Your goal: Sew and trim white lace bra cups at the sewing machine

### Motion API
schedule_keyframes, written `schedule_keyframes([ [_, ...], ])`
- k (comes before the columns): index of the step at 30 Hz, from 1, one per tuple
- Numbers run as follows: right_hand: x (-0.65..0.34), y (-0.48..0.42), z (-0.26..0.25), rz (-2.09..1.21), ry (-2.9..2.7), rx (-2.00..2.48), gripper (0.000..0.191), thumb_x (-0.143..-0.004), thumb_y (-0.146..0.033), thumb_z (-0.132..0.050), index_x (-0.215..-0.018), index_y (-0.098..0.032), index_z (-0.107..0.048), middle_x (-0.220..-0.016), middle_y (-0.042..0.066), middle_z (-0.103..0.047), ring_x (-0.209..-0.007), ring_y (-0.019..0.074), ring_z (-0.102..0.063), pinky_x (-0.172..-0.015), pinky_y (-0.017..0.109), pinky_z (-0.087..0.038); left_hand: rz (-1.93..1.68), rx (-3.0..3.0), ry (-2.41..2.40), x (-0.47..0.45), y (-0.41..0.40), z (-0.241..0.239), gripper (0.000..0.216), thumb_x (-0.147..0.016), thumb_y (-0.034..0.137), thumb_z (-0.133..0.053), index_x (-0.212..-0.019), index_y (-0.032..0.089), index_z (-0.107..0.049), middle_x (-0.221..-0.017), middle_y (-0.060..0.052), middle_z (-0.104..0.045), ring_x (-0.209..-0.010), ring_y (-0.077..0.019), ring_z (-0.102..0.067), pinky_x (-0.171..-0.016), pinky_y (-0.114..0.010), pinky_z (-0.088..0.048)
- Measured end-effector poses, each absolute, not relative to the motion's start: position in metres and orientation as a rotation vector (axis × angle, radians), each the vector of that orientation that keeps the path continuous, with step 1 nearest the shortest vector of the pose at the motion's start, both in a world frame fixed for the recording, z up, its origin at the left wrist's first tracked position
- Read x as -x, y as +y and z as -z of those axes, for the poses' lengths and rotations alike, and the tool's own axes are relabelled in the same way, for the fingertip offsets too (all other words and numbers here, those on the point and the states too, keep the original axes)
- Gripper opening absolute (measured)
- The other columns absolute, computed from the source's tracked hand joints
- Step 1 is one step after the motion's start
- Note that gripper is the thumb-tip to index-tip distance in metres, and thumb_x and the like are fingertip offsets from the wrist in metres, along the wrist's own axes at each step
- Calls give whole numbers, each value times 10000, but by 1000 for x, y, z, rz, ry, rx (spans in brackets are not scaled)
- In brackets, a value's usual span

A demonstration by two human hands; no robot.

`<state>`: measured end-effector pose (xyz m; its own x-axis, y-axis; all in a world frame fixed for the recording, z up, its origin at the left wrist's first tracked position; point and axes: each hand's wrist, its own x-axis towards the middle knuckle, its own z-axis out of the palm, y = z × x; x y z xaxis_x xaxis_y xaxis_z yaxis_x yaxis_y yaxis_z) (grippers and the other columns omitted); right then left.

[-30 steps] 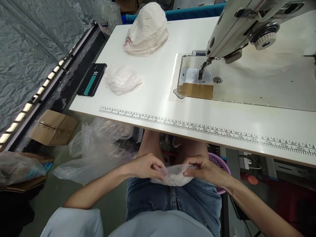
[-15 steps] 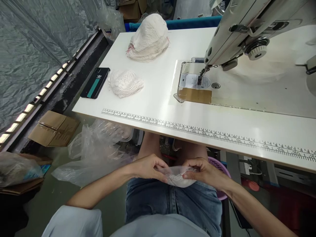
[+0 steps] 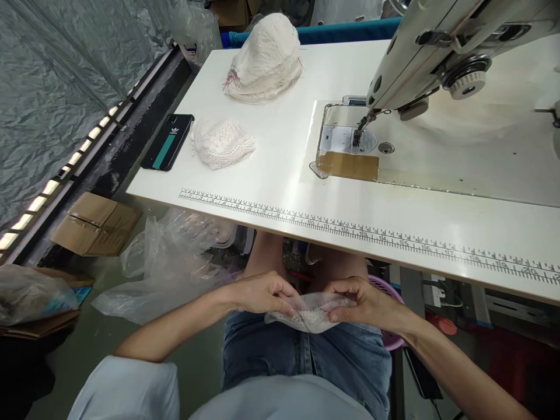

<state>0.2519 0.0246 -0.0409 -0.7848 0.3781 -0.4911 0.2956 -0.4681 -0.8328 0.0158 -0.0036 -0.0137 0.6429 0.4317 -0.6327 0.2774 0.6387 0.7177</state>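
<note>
Fingers of the left hand [image 3: 262, 293] and right hand [image 3: 365, 300] pinch a small lace piece [image 3: 311, 315] over the lap at 6 o'clock, not yet at the sewing machine [image 3: 437, 52], with two lace heaps [image 3: 265, 58] waiting at 11 o'clock.

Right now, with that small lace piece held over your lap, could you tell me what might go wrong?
The lace piece is pinched only at its edges by the left hand and right hand, off the table; it could slip to the floor. The phone lies close to the table's left edge and might get knocked off.
</note>
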Motion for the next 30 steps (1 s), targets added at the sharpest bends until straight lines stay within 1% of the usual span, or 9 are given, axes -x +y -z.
schedule_keyframes([
  [4,-244,23,38,-2472,-1639,911,298,-688,-409,-723,-826,-151,-668,-744,19,-637,-705,154,-583,-632,242,-454,-90,-927,907,-16,-5,12,293,-714,180,-644,-1001,154,-699,-797,-23,-700,-662,-86,-581,-641,-160,-449],
  [9,-238,19,39,-2431,-1622,910,230,-723,-374,-703,-769,-152,-667,-709,4,-606,-670,136,-548,-602,230,-419,-36,-968,820,-9,-5,8,365,-750,139,-576,-1109,148,-641,-827,-32,-677,-689,-91,-570,-622,-153,-425],
  [13,-240,18,38,-2338,-1641,932,206,-719,-343,-713,-731,-150,-644,-686,-9,-547,-647,121,-498,-572,221,-383,-53,-988,791,-7,-5,7,420,-718,127,-611,-1137,152,-608,-784,-1,-630,-616,-69,-505,-550,-143,-360],
  [15,-241,17,37,-2294,-1670,946,209,-726,-344,-704,-732,-147,-638,-690,-6,-534,-639,119,-483,-559,223,-373,-60,-1012,811,-11,-6,7,376,-690,166,-660,-1065,141,-637,-712,27,-585,-570,-59,-451,-518,-145,-324],
  [17,-241,16,37,-2263,-1691,949,216,-734,-350,-695,-727,-144,-630,-693,-2,-527,-629,117,-473,-548,223,-366,-64,-1058,879,-17,-8,7,312,-651,248,-716,-934,123,-674,-611,53,-508,-522,-50,-376,-472,-151,-270],
  [21,-243,12,37,-2202,-1715,1000,227,-731,-362,-690,-701,-151,-614,-657,-20,-501,-587,100,-434,-514,209,-336,-120,-1096,1031,-28,-14,8,329,-595,387,-752,-743,102,-681,-517,74,-392,-488,-47,-284,-434,-177,-193],
  [24,-245,12,36,-2193,-1712,1058,226,-727,-368,-692,-703,-157,-615,-650,-25,-502,-585,97,-433,-513,202,-334,-151,-1039,1073,-32,-17,11,284,-615,357,-738,-736,103,-700,-520,65,-453,-489,-50,-339,-451,-174,-244],
  [27,-248,12,34,-2260,-1686,1045,226,-720,-366,-698,-704,-158,-612,-645,-26,-511,-595,100,-452,-525,200,-346,-117,-919,1040,-30,-17,12,299,-616,326,-740,-835,124,-724,-598,27,-595,-511,-63,-453,-496,-172,-346],
  [30,-251,13,33,-2354,-1657,979,236,-713,-381,-703,-724,-157,-627,-675,-14,-538,-633,112,-486,-563,209,-379,-78,-828,996,-28,-15,11,340,-582,301,-767,-879,141,-731,-681,-11,-672,-577,-87,-554,-576,-189,-435],
])
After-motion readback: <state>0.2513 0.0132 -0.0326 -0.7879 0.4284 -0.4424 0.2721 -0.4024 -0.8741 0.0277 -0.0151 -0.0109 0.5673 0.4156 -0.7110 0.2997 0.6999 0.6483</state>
